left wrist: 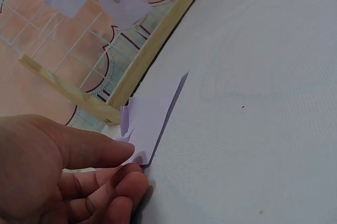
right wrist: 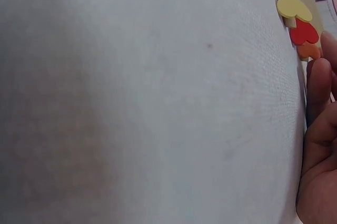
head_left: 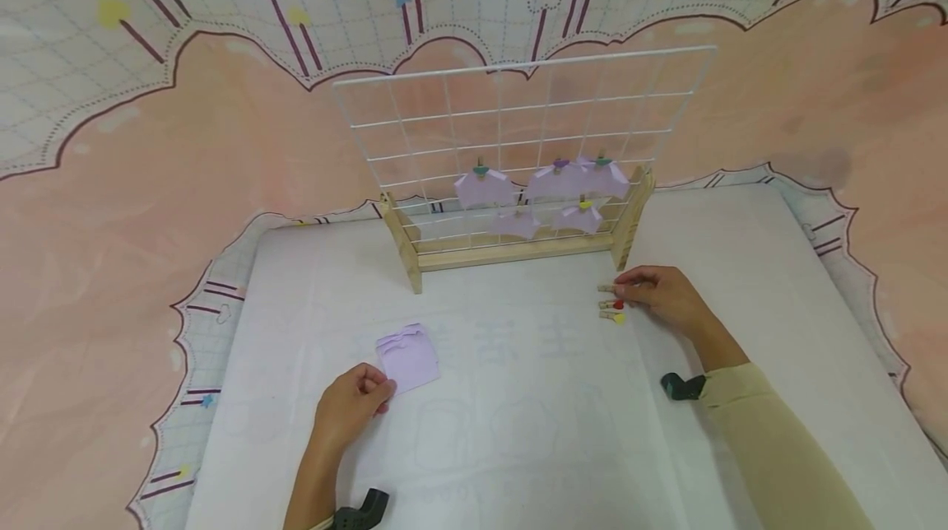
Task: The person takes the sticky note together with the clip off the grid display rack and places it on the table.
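Note:
In the head view my left hand [head_left: 351,405] is at the near corner of a small stack of purple paper squares [head_left: 410,359] on the white table. Thumb and fingers pinch a corner of the purple paper [left wrist: 154,116] in the left wrist view. Over to the right, my right hand [head_left: 662,297] pinches the end of a small wooden clothespin [head_left: 606,288] with an orange heart [right wrist: 309,51]. Two more clothespins lie just nearer, one with a red heart [right wrist: 304,32], the other with a yellow heart [right wrist: 294,7].
Behind the hands stands a white wire grid [head_left: 522,114] on a wooden base [head_left: 511,252]. Several purple papers [head_left: 483,187] hang on its lower right part from heart clothespins. A patterned peach cloth [head_left: 244,135] surrounds the white tabletop [head_left: 533,431].

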Demonstrator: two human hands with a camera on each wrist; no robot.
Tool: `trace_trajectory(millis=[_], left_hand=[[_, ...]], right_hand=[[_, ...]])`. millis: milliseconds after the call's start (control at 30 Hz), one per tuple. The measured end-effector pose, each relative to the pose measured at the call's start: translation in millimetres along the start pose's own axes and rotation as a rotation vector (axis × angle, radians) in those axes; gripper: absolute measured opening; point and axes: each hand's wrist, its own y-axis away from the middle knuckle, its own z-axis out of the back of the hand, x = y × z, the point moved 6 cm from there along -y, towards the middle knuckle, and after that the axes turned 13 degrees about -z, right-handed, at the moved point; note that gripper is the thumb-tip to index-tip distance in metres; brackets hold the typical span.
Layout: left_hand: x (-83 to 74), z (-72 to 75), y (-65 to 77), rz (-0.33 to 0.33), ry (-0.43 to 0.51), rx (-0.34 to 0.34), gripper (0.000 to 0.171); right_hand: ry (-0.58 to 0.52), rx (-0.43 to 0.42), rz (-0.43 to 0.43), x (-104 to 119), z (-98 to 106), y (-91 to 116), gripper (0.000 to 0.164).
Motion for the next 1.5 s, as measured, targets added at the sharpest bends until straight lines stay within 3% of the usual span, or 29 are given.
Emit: trace_trajectory(millis=[633,933,1200,1500], left_hand=[[-5.9,1.0,2.6,0.020,0.044,-0.028,0.020],[-35.0,2.9,-7.3,-0.070,0.055,-0.089,0.020],[-67.5,7.3,-25.4,-0.180,0.160,-0.162,0.018],[-99.8,12.7,-40.4,-0.289,0.322,-0.213,0.027]], right_hand=[[-0.086,-0.025,0.041,1,1,3,0.043],[-0.233,-0.058,0.066,2,2,6,0.044],[-0.293,-0.092,0.204,15,4,16,0.039],[-0.320,-0.039,0.321,44,4,26,0.032]])
